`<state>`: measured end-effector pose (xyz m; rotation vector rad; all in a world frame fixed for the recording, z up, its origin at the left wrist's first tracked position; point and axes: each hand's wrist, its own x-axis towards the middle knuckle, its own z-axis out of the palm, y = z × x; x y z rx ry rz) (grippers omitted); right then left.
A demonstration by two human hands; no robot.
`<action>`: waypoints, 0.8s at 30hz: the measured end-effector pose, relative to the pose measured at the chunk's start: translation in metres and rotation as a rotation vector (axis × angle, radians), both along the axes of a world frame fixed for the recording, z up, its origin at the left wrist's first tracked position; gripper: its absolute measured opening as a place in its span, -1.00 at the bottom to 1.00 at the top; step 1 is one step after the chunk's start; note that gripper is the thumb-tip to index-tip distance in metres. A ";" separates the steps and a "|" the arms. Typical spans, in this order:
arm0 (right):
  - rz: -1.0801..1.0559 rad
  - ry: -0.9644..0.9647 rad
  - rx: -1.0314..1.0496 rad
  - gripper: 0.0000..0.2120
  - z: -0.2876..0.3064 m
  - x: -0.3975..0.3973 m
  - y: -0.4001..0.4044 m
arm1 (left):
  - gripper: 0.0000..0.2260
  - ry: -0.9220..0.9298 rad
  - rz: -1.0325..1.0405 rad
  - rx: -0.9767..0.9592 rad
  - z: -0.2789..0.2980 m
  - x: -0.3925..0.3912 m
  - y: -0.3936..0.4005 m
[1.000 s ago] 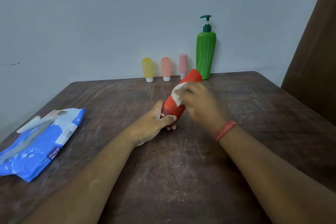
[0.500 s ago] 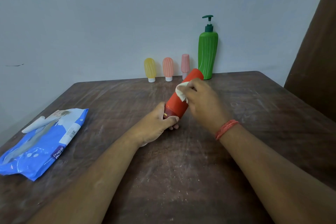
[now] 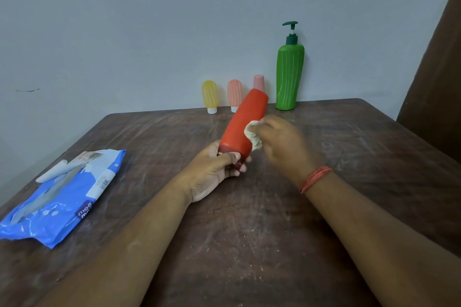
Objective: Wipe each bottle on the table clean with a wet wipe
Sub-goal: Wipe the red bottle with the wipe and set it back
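- The red bottle (image 3: 243, 125) was a smooth, plain plastic cylinder, bright red along its body with a darker red cap end, and carried no visible label.
- It was held above the middle of the wooden table (image 3: 249, 244), its long axis tilted, the cap end low and toward the person, the flat base raised and pointing away toward the wall and slightly right.
- The left hand (image 3: 215, 173) gripped the cap end, fingers curled beneath it and the thumb lying across the top.
- The right hand (image 3: 283, 143) pinched a crumpled white wet wipe (image 3: 252, 135) in its curled fingers and pressed it against the bottle's right side, near the lower half of the body; an orange thread band (image 3: 315, 178) circled that wrist.
- Along the wall stood a yellow squeeze tube (image 3: 209, 96), an orange squeeze tube (image 3: 234, 94) and a pink squeeze tube (image 3: 259, 82), all cap-down, the pink one partly hidden behind the raised bottle base.
- A tall green pump bottle (image 3: 289, 76) stood upright just right of them.
- A blue wet-wipe packet (image 3: 62, 197) lay flat near the table's left edge, well apart from the hands.
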<state>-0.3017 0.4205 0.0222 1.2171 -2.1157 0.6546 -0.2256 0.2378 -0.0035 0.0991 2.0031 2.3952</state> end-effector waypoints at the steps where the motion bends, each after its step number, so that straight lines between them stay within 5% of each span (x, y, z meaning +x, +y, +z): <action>1: 0.002 -0.004 -0.004 -0.66 0.000 0.002 0.000 | -0.72 -0.002 -0.010 0.010 0.000 0.000 -0.001; 5: 0.166 0.044 0.137 -0.69 -0.007 0.016 -0.006 | -0.65 -0.011 0.042 0.096 0.000 -0.001 -0.003; 8: 0.045 -0.016 -0.005 -0.73 -0.004 0.008 -0.003 | -0.52 -0.011 0.013 0.124 -0.001 -0.002 -0.003; 17: 0.012 -0.116 -0.255 -0.83 -0.010 0.008 -0.008 | -0.51 -0.017 -0.083 0.123 -0.001 -0.001 -0.006; 20: -0.012 -0.274 -0.434 -0.82 -0.008 0.007 -0.007 | -0.43 -0.017 -0.108 0.074 -0.002 0.001 -0.005; 24: 0.100 -0.736 -0.657 -0.79 -0.014 0.015 -0.015 | -0.37 0.010 -0.060 0.061 -0.002 0.001 -0.006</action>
